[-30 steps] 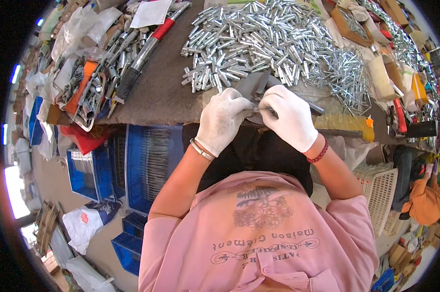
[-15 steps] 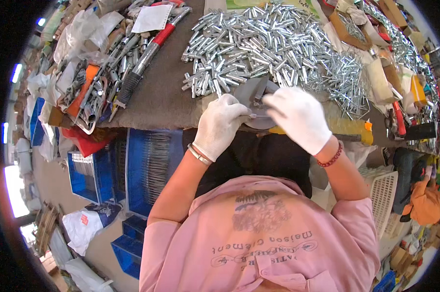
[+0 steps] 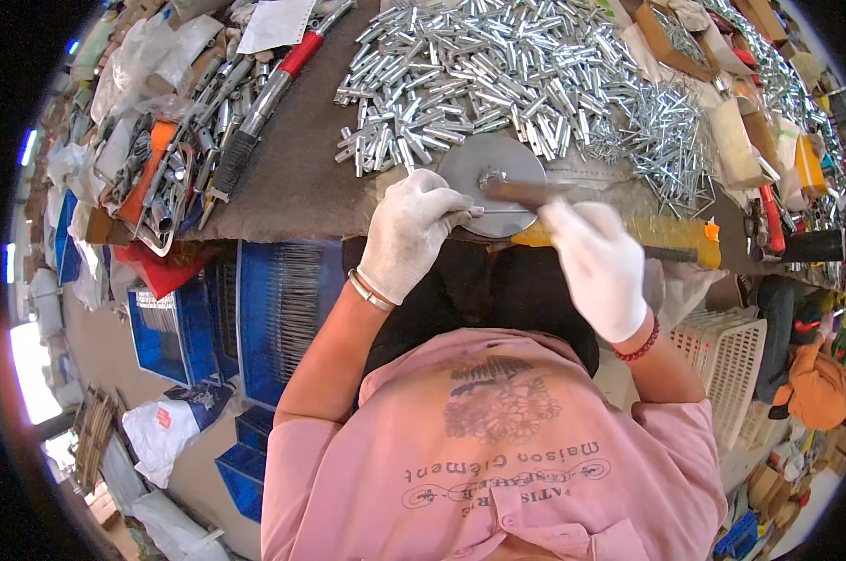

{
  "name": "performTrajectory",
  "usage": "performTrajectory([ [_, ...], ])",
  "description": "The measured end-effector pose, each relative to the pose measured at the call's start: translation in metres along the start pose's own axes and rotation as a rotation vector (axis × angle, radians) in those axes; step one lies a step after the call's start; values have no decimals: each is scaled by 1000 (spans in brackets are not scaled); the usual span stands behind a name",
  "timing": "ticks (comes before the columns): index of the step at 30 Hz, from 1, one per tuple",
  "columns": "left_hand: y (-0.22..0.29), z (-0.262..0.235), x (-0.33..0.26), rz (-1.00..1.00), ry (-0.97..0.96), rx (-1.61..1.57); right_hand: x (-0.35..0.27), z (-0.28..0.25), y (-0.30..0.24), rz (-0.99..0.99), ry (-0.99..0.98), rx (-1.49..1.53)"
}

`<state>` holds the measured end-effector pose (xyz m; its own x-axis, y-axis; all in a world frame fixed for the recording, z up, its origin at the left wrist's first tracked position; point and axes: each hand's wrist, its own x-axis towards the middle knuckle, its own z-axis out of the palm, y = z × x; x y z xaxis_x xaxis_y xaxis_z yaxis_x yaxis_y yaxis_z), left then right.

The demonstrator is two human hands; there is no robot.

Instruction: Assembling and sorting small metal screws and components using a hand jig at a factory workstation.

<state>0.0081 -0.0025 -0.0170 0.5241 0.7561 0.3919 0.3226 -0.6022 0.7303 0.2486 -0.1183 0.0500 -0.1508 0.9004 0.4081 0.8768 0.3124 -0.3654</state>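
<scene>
My left hand [image 3: 412, 234], in a white glove, pinches a thin silver metal rod [image 3: 505, 210] that lies across the front of a round grey metal disc [image 3: 467, 166]. My right hand [image 3: 602, 271], also gloved, is closed around what looks like a hammer [image 3: 524, 192]. Motion blurs the hammer and the fingers on it. Its head is over the disc, just beyond the rod. A large heap of short silver metal tubes [image 3: 488, 70] spreads behind the disc, and a pile of thin pins or nails [image 3: 671, 154] lies to its right.
Assorted tools, including a red-and-black bar tool [image 3: 272, 103] and an orange-handled one [image 3: 149, 178], crowd the left of the bench. A red-handled tool [image 3: 772, 220] lies on the right. Blue bins [image 3: 255, 355] with thin rods stand below left; a white crate [image 3: 722, 360] is below right.
My right hand has moved down and right with the hammer, uncovering more of the disc. My left hand has shifted slightly left and keeps its pinch on the rod.
</scene>
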Motion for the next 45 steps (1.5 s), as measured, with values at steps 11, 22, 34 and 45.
performTrajectory([
  [11, 5, -10, 0, 9, -14, -13, 33, 11, 29, 234, -220, 117],
  [22, 29, -1, -11, -83, 141, 133, 3, 22, -7, 441, -449, 454],
  [34, 72, 0, -41, -839, 141, -676, -11, 37, -39, 795, -551, 996],
  [45, 17, -76, -142, -923, 642, -621, 0, 33, -10, 506, -124, 821],
])
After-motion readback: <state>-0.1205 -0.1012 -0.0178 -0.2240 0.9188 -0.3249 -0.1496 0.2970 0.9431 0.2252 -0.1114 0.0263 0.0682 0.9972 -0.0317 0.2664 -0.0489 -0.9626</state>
